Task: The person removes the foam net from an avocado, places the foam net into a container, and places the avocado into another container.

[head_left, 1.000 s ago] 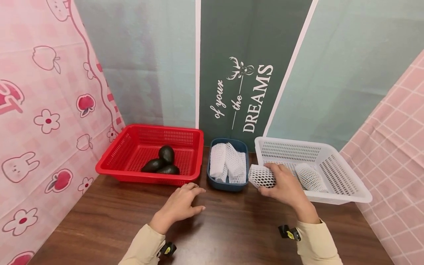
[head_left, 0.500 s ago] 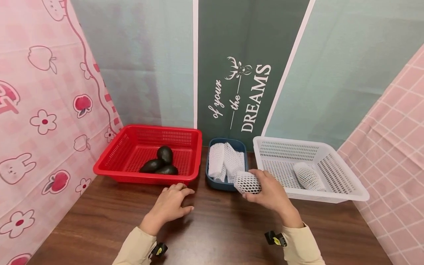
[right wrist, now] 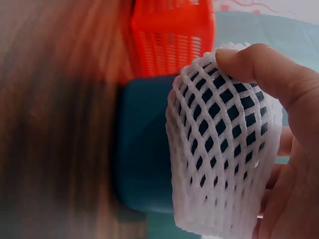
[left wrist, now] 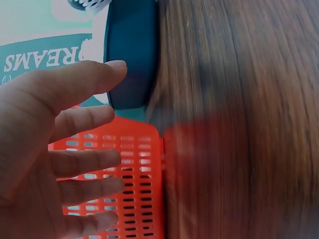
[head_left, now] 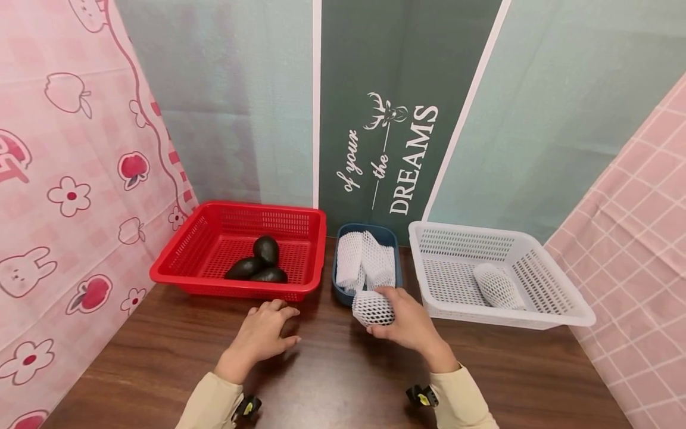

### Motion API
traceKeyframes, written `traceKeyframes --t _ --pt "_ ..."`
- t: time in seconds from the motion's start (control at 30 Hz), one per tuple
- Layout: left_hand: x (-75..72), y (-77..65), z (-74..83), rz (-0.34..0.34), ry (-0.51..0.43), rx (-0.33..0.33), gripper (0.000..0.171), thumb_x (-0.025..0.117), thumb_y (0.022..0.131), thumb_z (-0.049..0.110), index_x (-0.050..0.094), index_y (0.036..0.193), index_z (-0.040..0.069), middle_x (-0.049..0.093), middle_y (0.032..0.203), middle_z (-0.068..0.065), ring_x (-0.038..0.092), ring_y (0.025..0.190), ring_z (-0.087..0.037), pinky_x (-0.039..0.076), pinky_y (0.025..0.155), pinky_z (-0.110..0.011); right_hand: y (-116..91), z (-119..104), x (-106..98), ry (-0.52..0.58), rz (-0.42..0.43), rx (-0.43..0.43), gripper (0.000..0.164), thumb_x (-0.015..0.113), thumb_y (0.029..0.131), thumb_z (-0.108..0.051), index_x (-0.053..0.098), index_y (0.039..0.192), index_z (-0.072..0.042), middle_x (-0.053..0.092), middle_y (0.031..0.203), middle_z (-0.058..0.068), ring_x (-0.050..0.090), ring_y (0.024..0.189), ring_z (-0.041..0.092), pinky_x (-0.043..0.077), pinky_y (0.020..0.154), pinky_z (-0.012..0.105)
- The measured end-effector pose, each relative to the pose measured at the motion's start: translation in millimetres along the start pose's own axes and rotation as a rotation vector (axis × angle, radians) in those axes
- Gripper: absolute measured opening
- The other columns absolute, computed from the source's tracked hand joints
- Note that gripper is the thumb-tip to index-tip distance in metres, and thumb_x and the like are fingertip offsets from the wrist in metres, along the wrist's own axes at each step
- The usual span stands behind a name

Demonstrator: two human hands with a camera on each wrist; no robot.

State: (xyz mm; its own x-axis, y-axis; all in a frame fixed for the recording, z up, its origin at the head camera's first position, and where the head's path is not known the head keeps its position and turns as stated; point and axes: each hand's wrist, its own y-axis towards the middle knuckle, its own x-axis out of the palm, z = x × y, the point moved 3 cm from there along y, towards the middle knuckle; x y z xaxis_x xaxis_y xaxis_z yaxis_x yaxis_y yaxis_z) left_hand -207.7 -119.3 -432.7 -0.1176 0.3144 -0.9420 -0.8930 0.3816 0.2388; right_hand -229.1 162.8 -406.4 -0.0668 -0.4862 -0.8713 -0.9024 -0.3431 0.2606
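Note:
My right hand [head_left: 409, 325] grips an avocado in a white foam net sleeve [head_left: 373, 308], just in front of the blue bin [head_left: 343, 296]. Dark skin shows through the mesh in the right wrist view, where the thumb presses on the foam net [right wrist: 219, 134]. My left hand [head_left: 261, 333] holds nothing, its fingers spread and slightly bent over the table in front of the red basket [head_left: 225, 289]. Several dark avocados [head_left: 266, 250] lie bare in that basket. Folded white foam net sleeves [head_left: 351, 259] fill the blue bin.
On the right stands a white basket [head_left: 445, 310] with one netted avocado [head_left: 495, 286] inside. All three containers line the back of the brown wooden table [head_left: 321, 381], against a hanging cloth [head_left: 370, 119]. Pink patterned cloths flank both sides.
My right hand has carried the netted avocado leftward, from the white basket's near left corner to the front of the blue bin. The left hand has drifted left, still holding nothing.

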Motion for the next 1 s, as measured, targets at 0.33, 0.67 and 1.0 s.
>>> traceKeyframes --t 0.33,0.67,1.0 --pt "-0.9 -5.7 -13.8 -0.037 -0.041 -0.085 0.047 0.079 0.067 0.035 0.067 0.107 0.013 0.057 0.102 -0.007 0.055 0.093 -0.028 0.043 0.07 -0.045 0 -7 30 0.023 -0.037 -0.001 0.073 0.083 0.06 -0.036 0.054 0.122 -0.011 0.057 0.112 0.009 0.057 0.096 0.024 0.046 0.077 0.042" --pt "-3.5 -6.9 -22.2 -0.059 -0.05 -0.123 0.049 0.08 0.067 0.036 0.067 0.108 0.011 0.057 0.101 -0.008 0.055 0.093 -0.03 0.043 0.071 -0.049 3 -9 45 0.019 -0.066 -0.034 0.072 0.084 0.062 -0.034 0.053 0.122 -0.007 0.057 0.11 0.012 0.058 0.094 0.026 0.047 0.077 0.043" --pt "-3.6 -9.7 -29.8 -0.066 -0.058 -0.141 0.048 0.079 0.067 0.034 0.067 0.107 0.01 0.056 0.097 -0.007 0.055 0.092 -0.03 0.043 0.072 -0.052 5 -13 53 -0.013 -0.068 -0.052 0.071 0.084 0.061 -0.035 0.054 0.12 -0.009 0.057 0.099 0.01 0.057 0.081 0.025 0.047 0.066 0.04"
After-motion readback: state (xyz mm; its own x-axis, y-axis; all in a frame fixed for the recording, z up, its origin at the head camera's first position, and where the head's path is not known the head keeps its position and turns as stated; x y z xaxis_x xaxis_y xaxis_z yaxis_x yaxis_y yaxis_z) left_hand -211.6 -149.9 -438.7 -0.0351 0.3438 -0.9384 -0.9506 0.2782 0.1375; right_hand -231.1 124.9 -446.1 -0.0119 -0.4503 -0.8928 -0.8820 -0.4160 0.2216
